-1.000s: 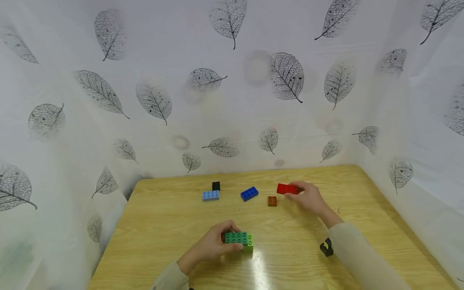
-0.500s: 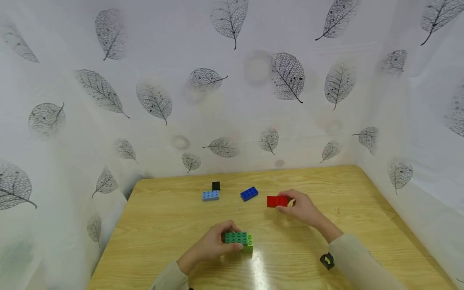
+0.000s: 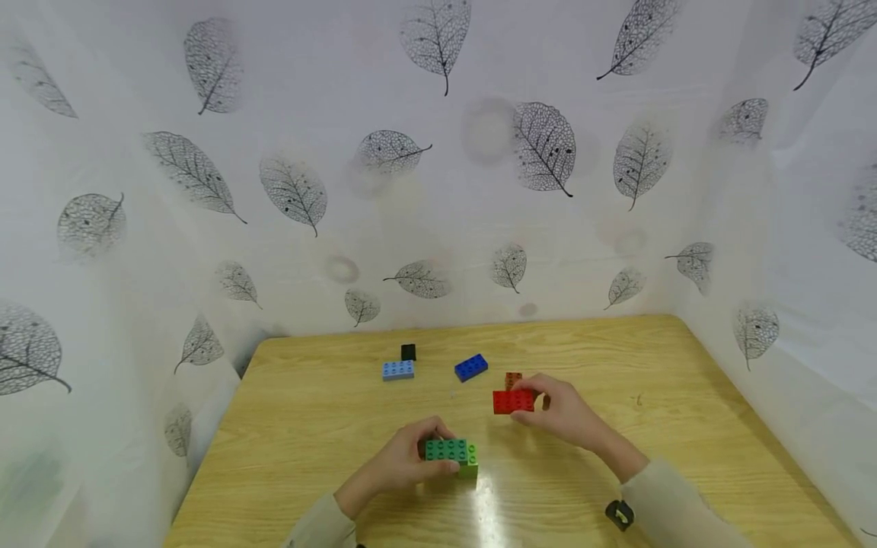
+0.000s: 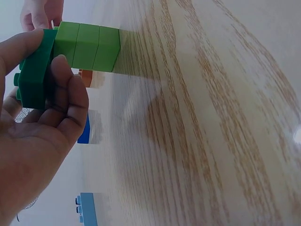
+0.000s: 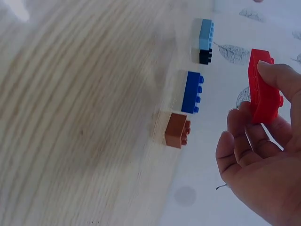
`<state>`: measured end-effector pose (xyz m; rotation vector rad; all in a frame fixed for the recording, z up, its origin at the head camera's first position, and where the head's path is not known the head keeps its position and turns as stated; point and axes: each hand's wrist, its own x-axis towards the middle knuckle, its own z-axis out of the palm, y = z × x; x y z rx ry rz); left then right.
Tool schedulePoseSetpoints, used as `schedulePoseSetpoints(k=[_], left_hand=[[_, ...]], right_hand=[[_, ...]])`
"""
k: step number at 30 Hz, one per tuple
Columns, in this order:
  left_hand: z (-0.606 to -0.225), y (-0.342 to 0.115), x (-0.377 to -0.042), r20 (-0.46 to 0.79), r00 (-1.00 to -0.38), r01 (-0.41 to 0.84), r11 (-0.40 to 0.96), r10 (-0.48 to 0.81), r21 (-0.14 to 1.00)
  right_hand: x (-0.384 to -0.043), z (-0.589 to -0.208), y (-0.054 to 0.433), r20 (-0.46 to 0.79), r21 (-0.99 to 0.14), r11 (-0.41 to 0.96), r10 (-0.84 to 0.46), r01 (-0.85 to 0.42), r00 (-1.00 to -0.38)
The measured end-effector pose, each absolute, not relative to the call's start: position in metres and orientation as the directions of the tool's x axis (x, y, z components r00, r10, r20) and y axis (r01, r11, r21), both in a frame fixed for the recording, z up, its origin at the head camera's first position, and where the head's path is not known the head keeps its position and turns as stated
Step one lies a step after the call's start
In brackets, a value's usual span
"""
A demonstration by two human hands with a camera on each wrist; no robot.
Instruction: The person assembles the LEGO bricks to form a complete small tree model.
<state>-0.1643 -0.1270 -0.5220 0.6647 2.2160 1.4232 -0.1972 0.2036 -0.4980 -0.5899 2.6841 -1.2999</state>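
Note:
My left hand (image 3: 407, 458) grips a dark green brick (image 4: 36, 75) that sits on a stack of light green bricks (image 4: 87, 46), jutting out to one side. In the left wrist view the stack stands on the table, thumb and fingers on the dark green brick. My right hand (image 3: 562, 412) pinches a red brick (image 5: 263, 87) by its end between thumb and fingers, raised above the table. In the head view the red brick is up and right of the green stack, partly covering a small brown brick (image 3: 512, 378).
Toward the back of the wooden table (image 3: 308, 426) lie a blue brick (image 3: 471, 367), a light blue brick (image 3: 398, 371) and a small black brick (image 3: 408, 352). A black piece with a yellow mark (image 3: 620, 514) lies beside the right sleeve. A leaf-print curtain (image 3: 452, 213) encloses the table.
My right hand has carried the red brick left and nearer, past the brown brick toward the green stack. The left hand and the green bricks have stayed in place.

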Motion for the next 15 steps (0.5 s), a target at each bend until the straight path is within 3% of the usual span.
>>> schedulePoseSetpoints(k=[15], left_hand=[[-0.524,-0.127,-0.164,-0.077,-0.796,0.173,0.348,0.601,0.921]], right_hand=[[-0.17,-0.501,0.186,0.099,-0.765,0.521,-0.487,-0.38,-0.868]])
